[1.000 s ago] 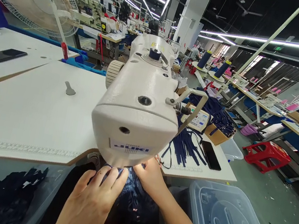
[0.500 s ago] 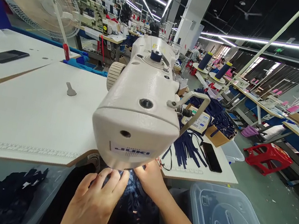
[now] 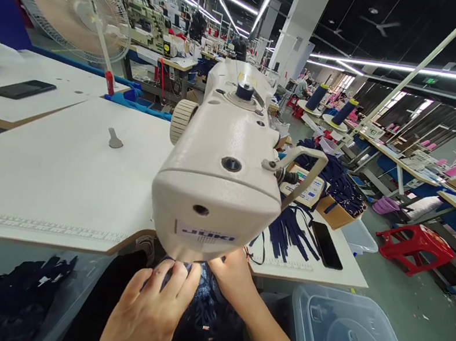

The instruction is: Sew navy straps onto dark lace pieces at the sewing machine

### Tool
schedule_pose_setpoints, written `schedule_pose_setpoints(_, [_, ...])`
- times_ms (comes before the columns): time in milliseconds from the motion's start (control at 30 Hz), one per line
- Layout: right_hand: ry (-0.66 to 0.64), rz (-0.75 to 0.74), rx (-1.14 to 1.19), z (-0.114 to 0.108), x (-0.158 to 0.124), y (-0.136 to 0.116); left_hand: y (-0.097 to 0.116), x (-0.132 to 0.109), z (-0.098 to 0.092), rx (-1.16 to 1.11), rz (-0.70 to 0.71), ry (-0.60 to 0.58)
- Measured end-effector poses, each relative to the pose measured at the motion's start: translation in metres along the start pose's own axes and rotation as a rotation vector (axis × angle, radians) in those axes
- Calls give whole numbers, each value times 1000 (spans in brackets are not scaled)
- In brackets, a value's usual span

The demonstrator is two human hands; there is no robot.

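Observation:
In the head view, a white JUKI sewing machine [image 3: 218,198] fills the middle. Under its front end lies dark blue lace fabric [image 3: 205,299], which hangs down toward my lap. My left hand [image 3: 159,296] lies over the fabric's left side, four fingers bent over it and the thumb out of sight. On the right, my right hand [image 3: 234,274] holds the fabric close to the machine, its fingertips partly covered by the machine head. The needle area is hidden behind the head.
Navy strips [image 3: 291,234], a black phone [image 3: 327,245] and a control panel [image 3: 307,185] are right of the machine. A flat metal piece [image 3: 114,139] lies on the white table [image 3: 51,174]. Clear plastic bins [image 3: 341,331] stand below; a red stool [image 3: 417,248] is farther right.
The whole view has shifted slightly, so the machine and table sit a little farther right. Both hands keep nearly the same place on the fabric.

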State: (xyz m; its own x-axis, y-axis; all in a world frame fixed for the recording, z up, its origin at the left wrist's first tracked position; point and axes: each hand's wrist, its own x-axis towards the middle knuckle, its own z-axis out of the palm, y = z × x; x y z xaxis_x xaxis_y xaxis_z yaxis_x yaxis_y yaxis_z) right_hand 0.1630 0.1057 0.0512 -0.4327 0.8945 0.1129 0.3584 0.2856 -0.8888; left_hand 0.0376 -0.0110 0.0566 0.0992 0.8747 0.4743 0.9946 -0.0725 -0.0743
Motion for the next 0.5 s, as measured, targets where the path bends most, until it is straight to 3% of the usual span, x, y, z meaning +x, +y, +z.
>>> schedule_pose_setpoints(500, [-30, 1, -3, 4, 3, 4, -4, -4, 0, 0, -28, 9])
